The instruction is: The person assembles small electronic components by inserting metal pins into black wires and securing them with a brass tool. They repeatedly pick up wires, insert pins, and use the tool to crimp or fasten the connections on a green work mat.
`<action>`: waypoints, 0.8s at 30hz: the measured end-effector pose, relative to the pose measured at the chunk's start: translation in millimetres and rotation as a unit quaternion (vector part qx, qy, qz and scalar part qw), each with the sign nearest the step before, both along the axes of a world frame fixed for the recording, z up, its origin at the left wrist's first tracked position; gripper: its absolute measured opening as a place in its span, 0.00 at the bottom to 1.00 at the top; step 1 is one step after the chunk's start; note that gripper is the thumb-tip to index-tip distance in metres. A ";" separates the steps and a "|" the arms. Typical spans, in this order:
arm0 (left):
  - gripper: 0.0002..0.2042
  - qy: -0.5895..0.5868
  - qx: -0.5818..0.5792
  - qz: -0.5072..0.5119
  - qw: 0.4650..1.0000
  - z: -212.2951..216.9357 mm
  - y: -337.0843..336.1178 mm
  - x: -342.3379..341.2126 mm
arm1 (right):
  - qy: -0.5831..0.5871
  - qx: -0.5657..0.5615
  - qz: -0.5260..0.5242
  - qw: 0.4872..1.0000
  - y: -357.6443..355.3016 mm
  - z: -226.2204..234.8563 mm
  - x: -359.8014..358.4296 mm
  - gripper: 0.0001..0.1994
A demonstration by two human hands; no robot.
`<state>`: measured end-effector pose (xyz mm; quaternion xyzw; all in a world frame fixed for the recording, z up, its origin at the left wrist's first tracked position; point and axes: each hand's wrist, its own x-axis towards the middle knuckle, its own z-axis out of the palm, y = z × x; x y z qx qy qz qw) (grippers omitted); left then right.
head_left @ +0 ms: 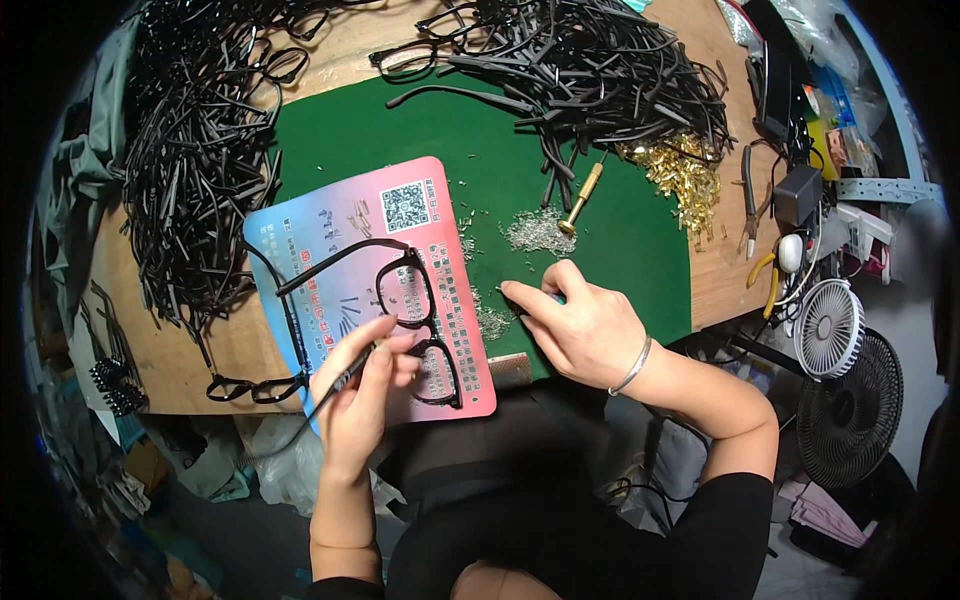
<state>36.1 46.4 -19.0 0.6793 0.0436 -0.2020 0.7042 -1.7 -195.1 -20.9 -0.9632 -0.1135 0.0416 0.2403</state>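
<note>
Thumb and fingers of the left hand (pixel 352 425) pinch a slim dark piece (pixel 350 375), lower centre; keep it light. Black glasses frame (pixel 435 330) lies mid-frame on pink-blue mat (pixel 320 190); steady it. Right hand (pixel 595 335) curls by loose screws (pixel 492 322); can't tell if it's pinching. Brass screwdriver (pixel 586 196) lies beyond.

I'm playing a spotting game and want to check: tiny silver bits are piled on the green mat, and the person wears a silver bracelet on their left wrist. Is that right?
Not quite: the silver bracelet is on the right wrist, as the head view shows. The tiny silver bits are piled on the green mat, just as you said.
</note>
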 end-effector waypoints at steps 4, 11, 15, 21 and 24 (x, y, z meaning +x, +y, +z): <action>0.10 -0.145 0.066 -0.095 0.983 -8.7 26.4 -6.0 | -0.027 -0.027 0.011 0.999 2.4 -5.8 3.3 0.18; 0.12 -0.472 0.187 -0.225 0.831 -2.1 10.4 -34.7 | -0.038 -0.054 0.039 0.997 3.0 -4.1 1.3 0.19; 0.12 -0.510 0.232 -0.236 0.794 -21.7 4.3 -39.4 | -0.056 -0.062 0.051 0.995 3.4 -10.5 -0.4 0.20; 0.11 -0.524 0.257 -0.179 0.792 -34.1 0.0 -37.4 | -0.081 -0.103 0.084 0.988 5.0 -8.6 -0.9 0.22; 0.12 -0.508 0.267 -0.177 0.800 -33.8 -1.5 -37.0 | -0.050 -0.066 0.065 0.994 3.5 -8.4 -2.1 0.22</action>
